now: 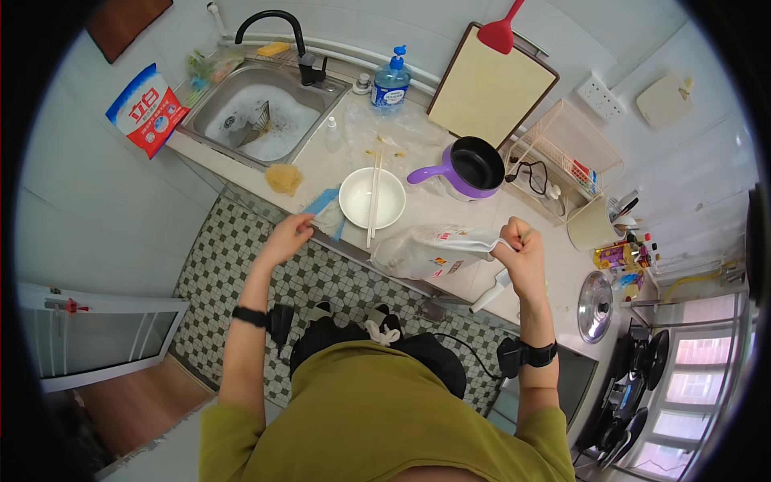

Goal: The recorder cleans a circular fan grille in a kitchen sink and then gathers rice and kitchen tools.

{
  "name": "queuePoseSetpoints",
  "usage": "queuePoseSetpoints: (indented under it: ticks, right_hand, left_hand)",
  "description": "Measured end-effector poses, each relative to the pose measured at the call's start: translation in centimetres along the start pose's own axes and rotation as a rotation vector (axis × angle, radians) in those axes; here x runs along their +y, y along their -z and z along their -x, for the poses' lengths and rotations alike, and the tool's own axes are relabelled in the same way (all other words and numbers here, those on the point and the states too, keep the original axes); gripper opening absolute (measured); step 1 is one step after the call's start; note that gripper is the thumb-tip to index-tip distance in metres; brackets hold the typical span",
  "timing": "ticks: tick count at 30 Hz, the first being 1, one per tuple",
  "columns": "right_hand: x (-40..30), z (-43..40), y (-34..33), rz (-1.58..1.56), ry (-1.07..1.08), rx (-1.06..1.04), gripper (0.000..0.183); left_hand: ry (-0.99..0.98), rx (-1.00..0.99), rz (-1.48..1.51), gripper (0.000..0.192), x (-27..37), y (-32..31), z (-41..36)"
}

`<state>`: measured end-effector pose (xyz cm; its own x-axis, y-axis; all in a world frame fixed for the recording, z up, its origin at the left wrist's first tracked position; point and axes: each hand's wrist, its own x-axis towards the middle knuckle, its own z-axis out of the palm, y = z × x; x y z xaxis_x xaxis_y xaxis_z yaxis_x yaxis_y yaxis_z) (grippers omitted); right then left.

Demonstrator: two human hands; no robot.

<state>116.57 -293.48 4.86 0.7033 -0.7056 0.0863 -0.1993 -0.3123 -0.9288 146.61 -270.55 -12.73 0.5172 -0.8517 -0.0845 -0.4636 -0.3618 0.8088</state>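
My right hand is closed on the handle of a white printed plastic bag, which stretches left along the counter's front edge. What the bag holds is hidden. My left hand is empty with its fingers loosely bent, by the edge of a blue and white cloth; whether it touches the cloth, I cannot tell. Behind the bag stands a white bowl with a pair of chopsticks laid across it. A white-handled knife or similar tool lies partly below my right hand.
A sink holds foamy water and a metal rack-like piece. A purple pan sits behind the bag, near a wire rack. A pump bottle and a yellow sponge-like pad are on the counter. A glass lid lies at right.
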Motion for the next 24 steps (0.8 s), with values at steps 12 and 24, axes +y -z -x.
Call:
queuePoseSetpoints:
  ticks: [12, 24]
  right_hand:
    - [-14.4, 2.1, -1.9, -0.34, 0.093, 0.074, 0.033]
    - [-23.8, 4.9, -7.9, -0.678, 0.251, 0.086, 0.036]
  left_hand:
    - [0.226, -0.19, 0.216, 0.028, -3.5, 1.5, 12.1]
    - [-0.27, -0.285, 0.908, 0.027, -3.3, 9.6, 13.7]
